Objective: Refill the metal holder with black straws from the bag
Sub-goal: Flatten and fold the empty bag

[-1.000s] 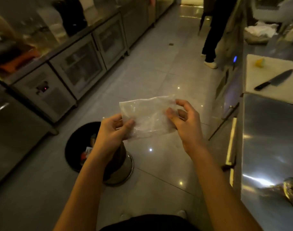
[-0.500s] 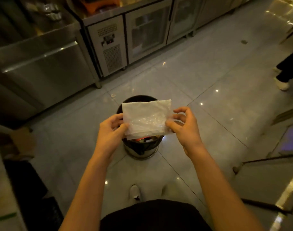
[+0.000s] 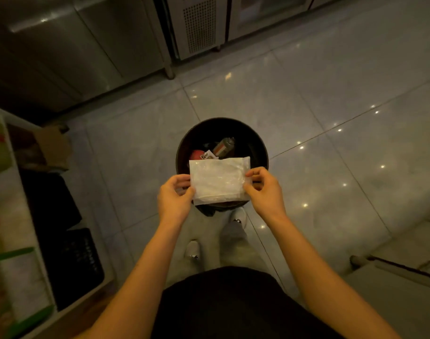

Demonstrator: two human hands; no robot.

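Directly above an open bin (image 3: 222, 129), a flat, see-through bag (image 3: 219, 181) hangs stretched between 2 hands, left hand (image 3: 176, 196) and right hand (image 3: 264, 190) each pinching a side edge; limp, featherlight plastic, likely slippery.

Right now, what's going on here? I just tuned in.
A person stands over a dark round bin on the tiled floor, holding a clear plastic bag flat above its opening. The left hand pinches the bag's left edge and the right hand its right edge. The bag looks empty; no black straws show in it, and no metal holder is in view. Some rubbish already lies in the bin. The bag seems about to be dropped in.
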